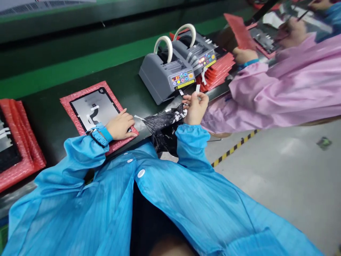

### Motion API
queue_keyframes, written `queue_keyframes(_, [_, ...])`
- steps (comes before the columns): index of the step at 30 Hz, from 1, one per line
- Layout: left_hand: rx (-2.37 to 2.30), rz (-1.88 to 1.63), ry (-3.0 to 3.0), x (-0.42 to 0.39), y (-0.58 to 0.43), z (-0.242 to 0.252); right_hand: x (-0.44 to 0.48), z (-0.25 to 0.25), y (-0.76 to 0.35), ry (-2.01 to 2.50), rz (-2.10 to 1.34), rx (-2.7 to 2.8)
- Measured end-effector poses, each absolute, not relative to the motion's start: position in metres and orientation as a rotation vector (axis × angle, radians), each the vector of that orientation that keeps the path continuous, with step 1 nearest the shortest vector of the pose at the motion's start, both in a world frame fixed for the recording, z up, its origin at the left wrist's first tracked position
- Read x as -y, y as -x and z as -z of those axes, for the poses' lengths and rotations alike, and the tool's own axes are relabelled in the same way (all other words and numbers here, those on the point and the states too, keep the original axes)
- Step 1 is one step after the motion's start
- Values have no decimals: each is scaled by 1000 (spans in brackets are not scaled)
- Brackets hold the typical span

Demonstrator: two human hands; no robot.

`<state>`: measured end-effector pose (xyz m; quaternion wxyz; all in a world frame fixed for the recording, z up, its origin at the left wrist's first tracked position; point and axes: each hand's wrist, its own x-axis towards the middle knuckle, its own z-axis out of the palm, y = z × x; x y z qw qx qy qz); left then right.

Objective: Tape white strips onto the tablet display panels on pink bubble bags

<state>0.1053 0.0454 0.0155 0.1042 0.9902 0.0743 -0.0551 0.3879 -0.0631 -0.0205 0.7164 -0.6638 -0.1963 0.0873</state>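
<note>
My left hand lies flat, fingers stretched, over the near right corner of a flat grey panel with a black border. Pink bubble wrap shows around the panel's edges. White tape pieces and a black curved strip are on its face. To the right, my right hand is closed in a pinch, with a short white strip of tape standing up from the fingers. Beside and below that hand, a bundle of thin black cables with white tabs lies along the bench edge, partly hanging over it.
Two grey tape dispensers with white tape rolls stand behind my right hand. Red bubble-wrap sheets lie beside them. Wrapped panels are stacked at far left. A co-worker's pink sleeve reaches in close on the right, their hand holding a red sheet.
</note>
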Motion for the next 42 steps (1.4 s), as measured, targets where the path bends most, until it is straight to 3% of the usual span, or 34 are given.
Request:
queue_keyframes(6, [-277, -220, -2823, -56, -97, -16, 50, 26, -396, 1513, -257, 480])
queue_keyframes(15, [-604, -601, -2600, -77, -90, -31, 62, 10, -367, 1548, -55, 852])
queue_keyframes(23, [-662, -605, -2452, -72, -96, -37, 18, -9, -279, 1310, -681, 1413])
queue_keyframes(42, [-1180, -545, -2237, -76, -73, 0, -33, 10, -247, 1394, -1004, 1120])
